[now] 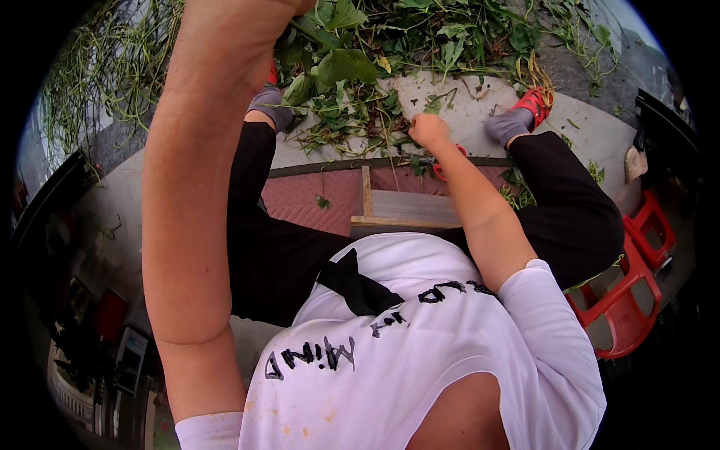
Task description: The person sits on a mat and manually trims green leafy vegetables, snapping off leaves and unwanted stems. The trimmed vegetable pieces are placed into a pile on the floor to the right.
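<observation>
My left arm rises large along the left side, and my left hand [281, 9] is cut off by the top edge, its fingers mostly out of sight. Broad green leaves on a vine [345, 66] hang close beside it; whether the hand grips their stem does not show. Farther right, my right hand [430, 133] is closed in a fist over the pale ground, near loose leaves and cut stems [360, 127]. Red loops like scissors handles [439, 172] show beside its wrist. What the fingers hold, if anything, is hidden.
Heaped leafy vines [450, 34] lie in front of my feet, with thin green stems [97, 82] at the far left. My red shoe [537, 105] stands by the heap. Between my legs is a wooden frame [367, 193]. Red plastic stools [630, 315] stand at the right.
</observation>
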{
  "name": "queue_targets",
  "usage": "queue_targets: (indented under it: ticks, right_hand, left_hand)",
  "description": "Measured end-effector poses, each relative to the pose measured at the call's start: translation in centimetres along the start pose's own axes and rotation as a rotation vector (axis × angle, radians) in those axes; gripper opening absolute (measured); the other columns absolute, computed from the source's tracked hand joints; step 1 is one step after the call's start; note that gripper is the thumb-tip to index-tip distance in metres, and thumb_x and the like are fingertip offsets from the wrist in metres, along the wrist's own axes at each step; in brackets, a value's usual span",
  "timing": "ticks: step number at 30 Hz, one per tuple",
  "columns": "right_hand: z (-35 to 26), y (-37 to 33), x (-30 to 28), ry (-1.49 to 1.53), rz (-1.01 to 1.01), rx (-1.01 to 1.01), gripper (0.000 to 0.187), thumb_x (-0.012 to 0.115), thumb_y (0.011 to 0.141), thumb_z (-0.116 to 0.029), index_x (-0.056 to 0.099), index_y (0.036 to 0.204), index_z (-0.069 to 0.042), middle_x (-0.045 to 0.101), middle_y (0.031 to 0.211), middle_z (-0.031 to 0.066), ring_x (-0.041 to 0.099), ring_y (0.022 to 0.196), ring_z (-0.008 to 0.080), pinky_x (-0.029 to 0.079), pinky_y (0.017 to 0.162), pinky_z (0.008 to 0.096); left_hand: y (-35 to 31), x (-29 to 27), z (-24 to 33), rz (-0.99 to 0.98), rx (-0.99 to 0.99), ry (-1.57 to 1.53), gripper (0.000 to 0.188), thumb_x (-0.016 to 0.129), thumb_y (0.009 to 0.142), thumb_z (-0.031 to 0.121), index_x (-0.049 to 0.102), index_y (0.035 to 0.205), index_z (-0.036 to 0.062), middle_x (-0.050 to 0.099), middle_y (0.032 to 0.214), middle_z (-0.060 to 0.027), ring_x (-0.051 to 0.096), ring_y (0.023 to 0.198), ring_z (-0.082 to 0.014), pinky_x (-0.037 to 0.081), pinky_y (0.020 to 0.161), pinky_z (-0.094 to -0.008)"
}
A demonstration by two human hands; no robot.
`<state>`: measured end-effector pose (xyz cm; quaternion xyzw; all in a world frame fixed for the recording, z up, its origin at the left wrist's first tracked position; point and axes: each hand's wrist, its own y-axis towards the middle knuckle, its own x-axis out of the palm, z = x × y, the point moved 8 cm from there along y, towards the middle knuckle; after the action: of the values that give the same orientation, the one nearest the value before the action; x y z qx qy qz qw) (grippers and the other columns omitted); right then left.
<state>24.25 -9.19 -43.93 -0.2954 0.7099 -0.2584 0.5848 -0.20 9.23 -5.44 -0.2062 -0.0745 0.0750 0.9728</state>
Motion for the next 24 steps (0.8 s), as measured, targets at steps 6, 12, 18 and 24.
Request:
queue_targets:
  ticks: [6,12,18,24]
  right_hand:
    - [2.2,3.3,-10.1,0.673,0.140,0.139,0.018,0.062,0.073,-0.020,0.061,0.078,-0.003,0.064,0.077,0.0080,0.063,0.065,0.0169,0.050,0.057,0.0288]
    - [-5.6,-2.9,-27.1,1.220,0.437,-0.457,0.007,0.057,0.079,-0.009,0.057,0.077,-0.003,0.061,0.071,0.0022,0.063,0.063,0.0106,0.048,0.053,0.0214]
    - [-16.6,-15.9,-38.0,0.597,1.088,-0.775,0.018,0.061,0.061,-0.001,0.044,0.068,-0.002,0.041,0.057,0.0085,0.045,0.047,0.0173,0.037,0.046,0.0283]
    - [-19.6,-15.4,-33.4,0.531,0.854,-0.871,0.014,0.062,0.066,-0.003,0.048,0.069,-0.002,0.048,0.063,0.0057,0.050,0.051,0.0185,0.041,0.047,0.0266]
  left_hand:
    - [0.6,0.3,-1.7,-0.128,-0.123,0.141,0.023,0.050,0.092,0.014,0.059,0.088,-0.0065,0.056,0.067,-0.0054,0.050,0.052,-0.0113,0.040,0.049,-0.0226]
    - [0.5,0.6,-2.7,-0.130,-0.205,0.199,0.027,0.045,0.095,0.015,0.058,0.090,-0.0082,0.061,0.073,-0.0105,0.058,0.059,-0.0159,0.050,0.056,-0.0273]
    - [0.9,0.5,-4.3,-0.082,-0.288,0.016,0.025,0.044,0.094,0.013,0.056,0.093,-0.0085,0.063,0.083,-0.0146,0.062,0.065,-0.0213,0.052,0.057,-0.0286]
    - [1.2,-0.7,-3.8,-0.057,-0.257,-0.212,0.020,0.044,0.094,0.013,0.054,0.084,-0.0019,0.055,0.070,-0.0069,0.055,0.063,-0.0175,0.047,0.062,-0.0325]
